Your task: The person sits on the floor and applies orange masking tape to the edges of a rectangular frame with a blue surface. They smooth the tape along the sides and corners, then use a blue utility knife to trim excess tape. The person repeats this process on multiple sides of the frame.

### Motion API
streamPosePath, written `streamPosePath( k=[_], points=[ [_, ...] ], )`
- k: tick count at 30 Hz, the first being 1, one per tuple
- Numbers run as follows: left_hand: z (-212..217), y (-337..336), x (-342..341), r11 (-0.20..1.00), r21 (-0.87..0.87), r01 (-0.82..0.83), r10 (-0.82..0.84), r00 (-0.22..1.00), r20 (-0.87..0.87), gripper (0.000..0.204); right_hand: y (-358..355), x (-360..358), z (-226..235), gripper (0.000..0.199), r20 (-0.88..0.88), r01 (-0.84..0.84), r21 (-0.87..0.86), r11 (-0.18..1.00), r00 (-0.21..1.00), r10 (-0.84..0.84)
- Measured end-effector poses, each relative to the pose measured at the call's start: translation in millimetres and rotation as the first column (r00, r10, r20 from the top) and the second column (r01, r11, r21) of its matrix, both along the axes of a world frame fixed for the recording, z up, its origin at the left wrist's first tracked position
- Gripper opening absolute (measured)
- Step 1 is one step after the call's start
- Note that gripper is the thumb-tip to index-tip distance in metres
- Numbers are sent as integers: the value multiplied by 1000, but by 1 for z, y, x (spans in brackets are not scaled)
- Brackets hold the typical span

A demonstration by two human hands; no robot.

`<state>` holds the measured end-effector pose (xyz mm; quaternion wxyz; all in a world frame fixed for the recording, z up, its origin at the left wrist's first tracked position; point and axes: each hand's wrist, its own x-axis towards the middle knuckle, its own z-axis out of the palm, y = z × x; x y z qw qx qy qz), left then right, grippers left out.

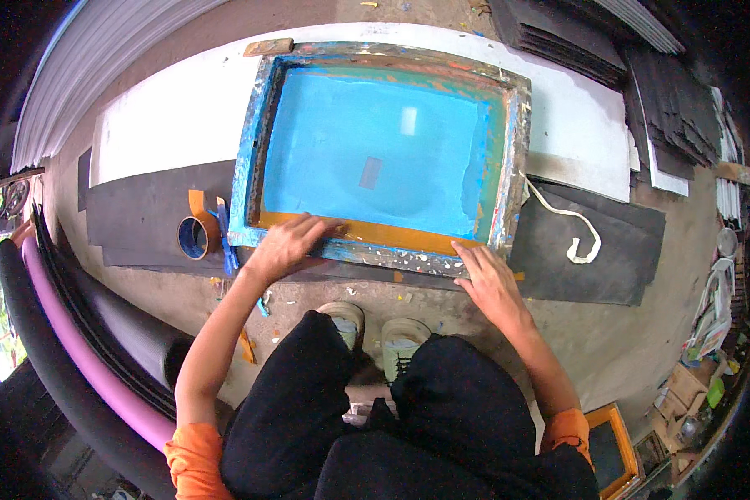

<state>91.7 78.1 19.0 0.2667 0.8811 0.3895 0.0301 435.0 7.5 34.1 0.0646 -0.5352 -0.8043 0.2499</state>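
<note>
Head view: mid-frame, amber tape (pixel 396 237) runs left-right beneath left hand (pixel 287 245), bent, grip unclear, and right hand (pixel 493 282), fingers spread.

Left hand (pixel 290 244): palm down, fingers bent
Right hand (pixel 490 282): thumb spread apart from the fingers
Forearms (pixel 218 337): bare, slanting inward behind the fingers

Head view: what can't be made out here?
All in the head view:
Left hand and right hand: palms hidden by the backs of the hands.
Glossy brown strip: partly covered by the left hand.
Long pink cylindrical roll: lower end hidden by the orange fabric sleeve.
</note>
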Motion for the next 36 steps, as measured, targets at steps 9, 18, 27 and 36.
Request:
streamPosePath(
  k=[9,18,27,36],
  points=[
    [-2,-22,2,972,156,-176,182,983,-24,51,25,17,-8,69,-28,62,68,996,998,-60],
    [10,6,68,901,-434,-23,143,959,245,78,57,-17,13,82,-145,77,-342,937,980,-133],
    [-16,18,95,828,-545,133,66,942,329,82,48,-21,-16,77,-333,153,-369,917,899,-284],
    [-40,-3,88,965,-256,52,36,944,327,54,42,-28,-21,69,-420,217,-389,895,823,-382]
  ],
)
